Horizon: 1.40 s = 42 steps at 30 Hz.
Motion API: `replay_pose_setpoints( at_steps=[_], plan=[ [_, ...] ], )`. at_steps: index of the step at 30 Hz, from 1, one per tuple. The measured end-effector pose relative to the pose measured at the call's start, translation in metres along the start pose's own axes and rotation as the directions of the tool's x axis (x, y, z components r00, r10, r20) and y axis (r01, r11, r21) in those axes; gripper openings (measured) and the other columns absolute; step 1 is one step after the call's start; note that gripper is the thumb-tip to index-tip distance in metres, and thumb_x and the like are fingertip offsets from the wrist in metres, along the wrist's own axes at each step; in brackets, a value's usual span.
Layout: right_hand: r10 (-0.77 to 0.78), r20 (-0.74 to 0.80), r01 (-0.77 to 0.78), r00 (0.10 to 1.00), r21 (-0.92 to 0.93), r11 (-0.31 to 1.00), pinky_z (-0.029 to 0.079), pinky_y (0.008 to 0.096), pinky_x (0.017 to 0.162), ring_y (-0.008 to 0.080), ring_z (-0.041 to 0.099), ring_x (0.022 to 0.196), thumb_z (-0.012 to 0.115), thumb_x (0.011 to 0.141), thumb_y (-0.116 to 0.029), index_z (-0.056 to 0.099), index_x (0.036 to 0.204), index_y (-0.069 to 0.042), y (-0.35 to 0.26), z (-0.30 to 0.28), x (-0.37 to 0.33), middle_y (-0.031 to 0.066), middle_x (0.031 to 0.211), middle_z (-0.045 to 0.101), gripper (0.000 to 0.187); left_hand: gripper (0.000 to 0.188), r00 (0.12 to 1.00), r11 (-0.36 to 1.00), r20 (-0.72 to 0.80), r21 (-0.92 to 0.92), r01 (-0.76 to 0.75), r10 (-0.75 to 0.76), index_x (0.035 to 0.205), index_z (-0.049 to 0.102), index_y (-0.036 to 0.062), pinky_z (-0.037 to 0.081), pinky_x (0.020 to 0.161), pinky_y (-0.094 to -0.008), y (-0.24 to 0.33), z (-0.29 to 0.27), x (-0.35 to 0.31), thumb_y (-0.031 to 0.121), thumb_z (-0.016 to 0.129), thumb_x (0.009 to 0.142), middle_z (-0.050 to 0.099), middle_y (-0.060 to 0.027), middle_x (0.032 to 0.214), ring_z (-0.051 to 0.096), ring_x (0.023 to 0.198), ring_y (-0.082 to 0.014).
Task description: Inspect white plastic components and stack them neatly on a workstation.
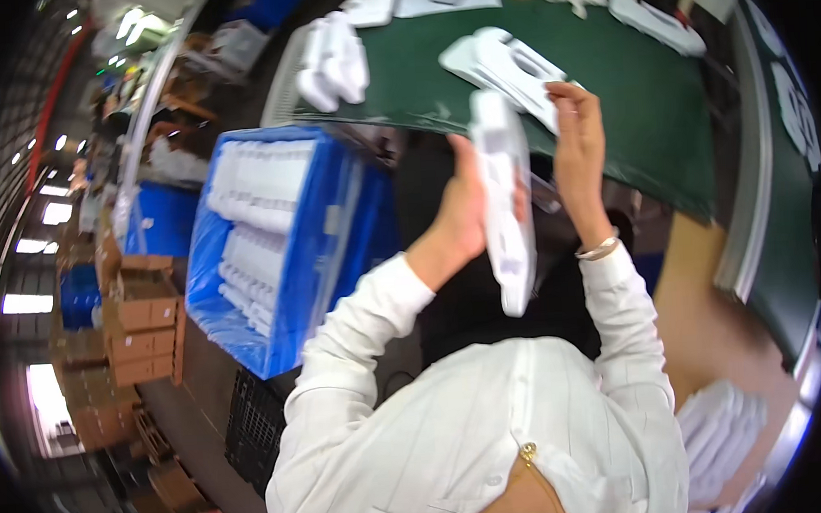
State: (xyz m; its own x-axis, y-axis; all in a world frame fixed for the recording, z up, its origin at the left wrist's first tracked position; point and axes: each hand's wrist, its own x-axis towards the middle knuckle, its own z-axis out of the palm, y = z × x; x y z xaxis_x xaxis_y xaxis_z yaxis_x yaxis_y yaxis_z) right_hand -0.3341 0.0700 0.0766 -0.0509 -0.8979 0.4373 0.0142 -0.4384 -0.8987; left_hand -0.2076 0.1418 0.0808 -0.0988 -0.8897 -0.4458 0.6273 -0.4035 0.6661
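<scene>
My left hand (459,207) is wrapped around a long white plastic housing (505,205), held upright on edge in front of my body. Its thumb lies on the near left side and its fingertips show at the right side; the housing is slightly blurred. Over the front edge of the green table my right hand (578,145) has its bent fingers and thumb at the edge of a white plastic piece (548,101) with an oval cutout. That piece lies among a few similar overlapping white pieces (463,60).
On the left stands a blue bin (330,224) lined with plastic film, holding rows of white parts (263,185). White housings (333,61) stand at the left end of the green table (646,142); another white part (655,23) lies far right. Stacked white parts (721,431) sit lower right.
</scene>
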Motion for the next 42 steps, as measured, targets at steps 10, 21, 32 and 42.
replay_pose_setpoints(
  at_steps=[10, 21, 32, 42],
  plan=[
    [0.085, 0.314, 0.079, 0.946, -0.477, 0.876, 0.050, 0.0373, 0.075, 0.0362, 0.061, 0.091, 0.071, 0.077, -0.005, 0.047, 0.122, 0.000, -0.018, -0.020, -0.102, 0.0196, 0.104, 0.060, 0.052, 0.070, 0.957, 0.945, -0.031, -0.149, -0.291, 0.289, 0.104, 0.052, -0.0005, 0.047, 0.087, -0.0377, -0.001, 0.006, 0.017, 0.064, 0.027, 0.093, 0.061, -0.0144, 0.093, 0.060, 0.093, -0.0280],
    [-0.058, 0.393, 0.205, 0.918, -0.344, 0.916, 0.051, 0.0352, 0.070, 0.0351, 0.063, 0.081, 0.073, 0.073, -0.004, 0.055, 0.115, 0.000, -0.036, -0.033, -0.093, 0.0175, 0.099, 0.063, 0.046, 0.027, 0.038, -0.763, 0.851, 0.489, -0.423, 0.524, 0.082, 0.063, 0.0045, 0.042, 0.085, -0.0380, 0.057, -0.009, -0.013, 0.021, 0.045, 0.094, 0.064, -0.0091, 0.088, 0.059, 0.086, -0.0263],
    [-0.192, 0.451, 0.421, 0.872, -0.489, 0.764, 0.049, 0.0381, 0.071, 0.0313, 0.059, 0.084, 0.075, 0.071, -0.013, 0.056, 0.108, 0.001, -0.041, -0.026, -0.084, 0.0144, 0.096, 0.060, 0.044, 0.044, 0.136, -0.838, 0.956, 0.292, -0.461, 0.258, 0.060, 0.049, 0.0089, 0.039, 0.057, -0.0318, 0.064, -0.004, 0.003, 0.037, 0.046, 0.094, 0.046, -0.0036, 0.061, 0.049, 0.057, -0.0221],
    [-0.301, 0.473, 0.540, 0.828, -0.531, 0.653, 0.046, 0.0366, 0.068, 0.0286, 0.056, 0.075, 0.070, 0.076, -0.020, 0.054, 0.102, 0.001, -0.028, -0.018, -0.072, 0.0123, 0.086, 0.057, 0.037, 0.034, 0.184, -0.727, 0.878, 0.470, -0.501, 0.441, 0.060, 0.050, 0.0083, 0.036, 0.054, -0.0333, 0.055, -0.014, 0.018, 0.026, 0.051, 0.089, 0.046, -0.0041, 0.060, 0.048, 0.055, -0.0238]
  ],
)
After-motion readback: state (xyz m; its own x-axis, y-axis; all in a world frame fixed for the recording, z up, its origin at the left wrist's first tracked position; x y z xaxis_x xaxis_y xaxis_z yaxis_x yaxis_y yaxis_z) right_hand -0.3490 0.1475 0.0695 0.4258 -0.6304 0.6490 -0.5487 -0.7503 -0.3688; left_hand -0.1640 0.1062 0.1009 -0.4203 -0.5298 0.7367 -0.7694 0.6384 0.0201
